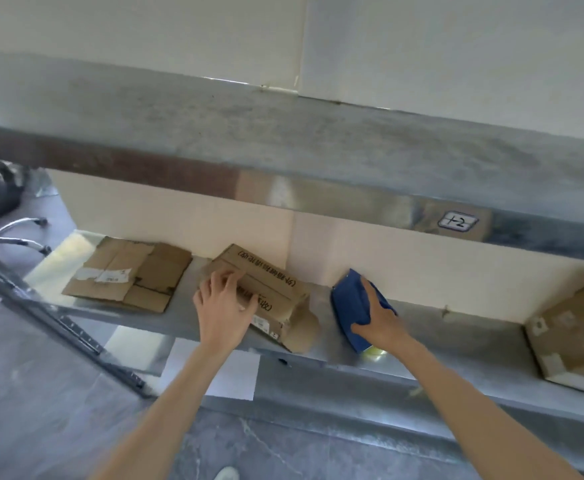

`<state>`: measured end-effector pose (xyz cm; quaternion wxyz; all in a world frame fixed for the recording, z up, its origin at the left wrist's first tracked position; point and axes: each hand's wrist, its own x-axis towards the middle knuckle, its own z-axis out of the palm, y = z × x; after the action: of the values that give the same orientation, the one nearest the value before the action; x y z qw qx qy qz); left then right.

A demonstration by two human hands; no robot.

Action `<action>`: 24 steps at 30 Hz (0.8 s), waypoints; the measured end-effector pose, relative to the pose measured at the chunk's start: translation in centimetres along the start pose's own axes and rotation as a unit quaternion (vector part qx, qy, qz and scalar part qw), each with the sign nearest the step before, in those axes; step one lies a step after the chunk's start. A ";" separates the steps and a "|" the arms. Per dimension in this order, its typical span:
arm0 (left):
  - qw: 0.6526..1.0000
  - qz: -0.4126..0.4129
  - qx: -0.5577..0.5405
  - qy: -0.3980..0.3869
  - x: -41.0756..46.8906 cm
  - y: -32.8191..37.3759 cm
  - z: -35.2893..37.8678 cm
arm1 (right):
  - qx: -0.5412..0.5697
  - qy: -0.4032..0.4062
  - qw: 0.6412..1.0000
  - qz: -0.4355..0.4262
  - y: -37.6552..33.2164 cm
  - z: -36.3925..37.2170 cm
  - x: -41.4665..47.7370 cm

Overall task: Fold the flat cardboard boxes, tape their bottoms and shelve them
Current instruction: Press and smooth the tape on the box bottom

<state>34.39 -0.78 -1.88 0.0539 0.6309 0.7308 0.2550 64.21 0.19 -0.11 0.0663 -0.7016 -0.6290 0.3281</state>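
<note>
- Boxes: I count three on shelf (456, 341): flat box (127, 275), middle box (269, 285), right box (574, 334).
- Left hand (224, 306) grips middle box.
- Right hand (380, 323) grips one blue tape dispenser (349, 299).

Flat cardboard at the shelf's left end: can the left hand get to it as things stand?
Probably yes. The flat cardboard lies uncovered just beside the printed box that the left hand grips, with nothing between them; the hand would only need to let go first.

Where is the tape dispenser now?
In the head view, the tape dispenser is on the metal shelf, right of the printed box, in the right hand.
</note>
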 end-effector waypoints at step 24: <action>0.997 -0.044 -0.059 0.026 -7.7 4.5 -3.0 | 0.088 -0.028 0.989 -0.115 2.3 -3.4 2.6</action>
<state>38.78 -8.70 0.80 0.0827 0.5873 0.7424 0.3116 68.00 3.25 0.41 0.1471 -0.6069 -0.6758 0.3915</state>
